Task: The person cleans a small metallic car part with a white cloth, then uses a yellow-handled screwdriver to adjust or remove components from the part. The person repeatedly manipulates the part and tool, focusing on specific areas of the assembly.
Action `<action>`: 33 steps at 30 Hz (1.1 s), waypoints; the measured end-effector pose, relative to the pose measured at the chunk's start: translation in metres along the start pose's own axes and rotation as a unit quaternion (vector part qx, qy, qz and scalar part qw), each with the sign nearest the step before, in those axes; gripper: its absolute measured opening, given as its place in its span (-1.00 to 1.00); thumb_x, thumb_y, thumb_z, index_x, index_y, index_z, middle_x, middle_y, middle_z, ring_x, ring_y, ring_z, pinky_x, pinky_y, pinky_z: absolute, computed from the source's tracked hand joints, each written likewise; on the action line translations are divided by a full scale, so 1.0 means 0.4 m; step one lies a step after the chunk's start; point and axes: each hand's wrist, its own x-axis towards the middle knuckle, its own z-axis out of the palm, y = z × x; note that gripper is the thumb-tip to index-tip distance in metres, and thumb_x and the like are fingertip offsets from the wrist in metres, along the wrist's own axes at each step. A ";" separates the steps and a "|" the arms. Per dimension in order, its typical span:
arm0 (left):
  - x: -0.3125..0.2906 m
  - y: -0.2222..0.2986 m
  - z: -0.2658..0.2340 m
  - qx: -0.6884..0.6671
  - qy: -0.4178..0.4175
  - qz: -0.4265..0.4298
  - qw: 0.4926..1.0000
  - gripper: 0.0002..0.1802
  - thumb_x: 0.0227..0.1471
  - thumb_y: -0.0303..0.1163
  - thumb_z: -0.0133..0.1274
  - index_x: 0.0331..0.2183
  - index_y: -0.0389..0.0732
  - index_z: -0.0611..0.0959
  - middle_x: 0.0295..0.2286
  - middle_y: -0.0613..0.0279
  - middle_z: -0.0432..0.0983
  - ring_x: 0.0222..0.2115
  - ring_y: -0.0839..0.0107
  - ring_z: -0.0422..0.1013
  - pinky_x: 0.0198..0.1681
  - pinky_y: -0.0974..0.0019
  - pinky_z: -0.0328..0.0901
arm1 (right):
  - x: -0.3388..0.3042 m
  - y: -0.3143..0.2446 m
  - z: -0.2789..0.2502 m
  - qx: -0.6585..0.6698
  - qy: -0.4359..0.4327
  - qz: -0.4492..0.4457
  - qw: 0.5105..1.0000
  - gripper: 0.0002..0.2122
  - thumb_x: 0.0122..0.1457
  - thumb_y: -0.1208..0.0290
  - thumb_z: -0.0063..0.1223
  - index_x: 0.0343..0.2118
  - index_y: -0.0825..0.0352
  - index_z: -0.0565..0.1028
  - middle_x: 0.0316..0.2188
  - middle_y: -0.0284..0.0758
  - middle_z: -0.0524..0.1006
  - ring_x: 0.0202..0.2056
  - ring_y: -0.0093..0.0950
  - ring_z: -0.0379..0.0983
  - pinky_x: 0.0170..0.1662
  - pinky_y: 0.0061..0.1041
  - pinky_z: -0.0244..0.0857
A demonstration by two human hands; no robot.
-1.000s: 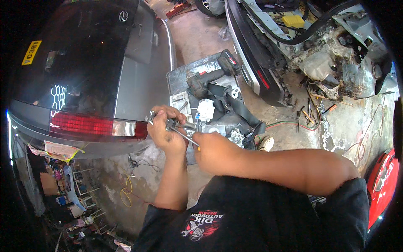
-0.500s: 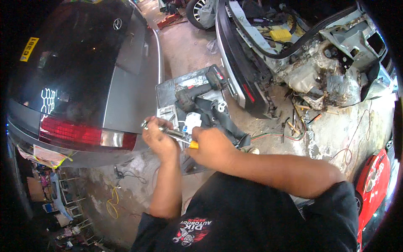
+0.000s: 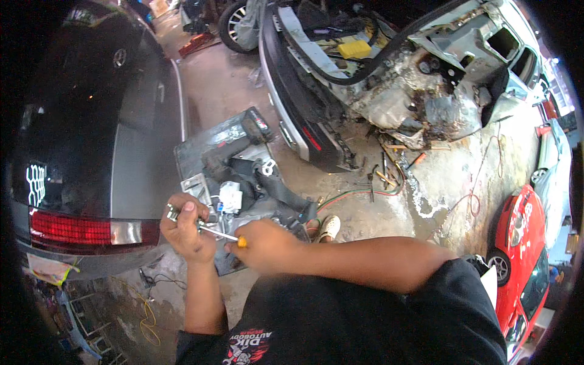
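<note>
Left hand (image 3: 193, 238): its fingers were curled and its thumb was bent, pinching a small metal part; it was up near the end of the work top.
Metal part (image 3: 173, 213): it was in the left hand, poking out past the fingers; the rest was hidden.
Right hand (image 3: 267, 246): it was wrapped tight around the screwdriver; the arm reached across the black shirt (image 3: 365, 310).
Screwdriver (image 3: 243, 241): its yellow handle was in the right hand; its thin shaft pointed at the left hand; I could not tell if the tip touched the metal part.
Work top (image 3: 194, 148): it was silver and low; a dark drill (image 3: 228, 152), a black strap (image 3: 283, 196) and a white part (image 3: 230, 198) lay on it.
Dark car (image 3: 143, 158): it stood to the left, with a red tail light (image 3: 73, 230).
Floor (image 3: 225, 85): a pale shoe (image 3: 330, 227) and a hose (image 3: 356, 194) were on it, right of the work top.
</note>
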 end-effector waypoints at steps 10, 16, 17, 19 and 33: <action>0.008 0.030 0.099 -0.060 -0.097 0.024 0.993 -0.74 0.09 -0.31 0.10 -0.51 -0.21 0.41 -0.57 0.23 0.28 -0.53 0.45 0.23 -0.46 0.37 0.16 | -0.055 0.020 0.014 0.264 -0.049 0.010 0.963 -0.61 0.33 0.11 0.27 -0.35 0.45 0.63 -0.63 -0.13 0.52 -0.55 -0.39 0.49 -0.36 -0.23 0.38; 0.029 0.021 0.097 0.089 -0.185 0.117 0.972 -0.69 0.11 -0.34 0.17 -0.53 -0.25 0.43 -0.57 0.19 0.38 -0.52 0.42 0.28 -0.43 0.29 0.13 | -0.080 0.046 0.050 0.291 -0.038 -0.031 0.955 -0.63 0.28 0.18 0.25 -0.40 0.50 0.62 -0.64 -0.05 0.57 -0.56 -0.20 0.58 -0.36 -0.12 0.43; 0.031 0.011 0.097 0.079 -0.174 0.109 0.975 -0.69 0.11 -0.33 0.17 -0.53 -0.26 0.43 -0.56 0.19 0.37 -0.53 0.42 0.28 -0.42 0.30 0.14 | -0.083 0.036 0.040 0.303 -0.025 -0.008 0.953 -0.62 0.27 0.16 0.27 -0.39 0.50 0.63 -0.61 -0.01 0.58 -0.52 -0.15 0.60 -0.33 -0.11 0.44; 0.020 -0.030 0.089 0.010 -0.150 0.088 0.985 -0.76 0.23 -0.35 0.04 -0.43 -0.29 0.46 -0.50 0.17 0.32 -0.48 0.41 0.26 -0.42 0.34 0.20 | -0.089 0.017 0.017 0.300 -0.010 0.017 0.954 -0.62 0.26 0.15 0.27 -0.38 0.50 0.64 -0.58 0.02 0.60 -0.49 -0.11 0.63 -0.32 -0.09 0.45; 0.014 0.010 0.102 0.029 -0.230 -0.046 0.972 -0.70 0.18 -0.36 0.14 -0.54 -0.21 0.46 -0.61 0.29 0.37 -0.58 0.51 0.27 -0.47 0.34 0.10 | -0.118 0.046 -0.217 -0.016 -0.085 -0.021 0.996 -0.61 0.20 0.13 0.30 -0.31 0.49 0.69 -0.39 0.07 0.68 -0.26 0.07 0.67 -0.13 -0.04 0.50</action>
